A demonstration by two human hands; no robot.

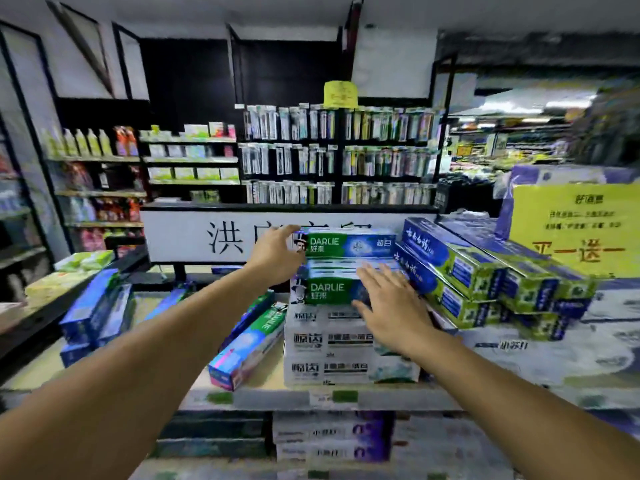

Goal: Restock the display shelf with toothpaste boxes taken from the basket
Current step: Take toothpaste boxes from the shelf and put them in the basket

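Nearest, under the display shelf's front edge, white and purple boxes are stacked on a lower tier. On the shelf stands a stack of white toothpaste boxes, with a tilted box leaning just to their left and blue boxes further left. Green Darlie boxes lie on the white stack. The right hand lies flat on the lower Darlie box, fingers straight and spread, its grip holding nothing. The left hand has its grip curled round the left end of the top Darlie box. Just right sit blue-and-green boxes before a yellow sign. Behind stand a white signboard and, far off, blurred racks.
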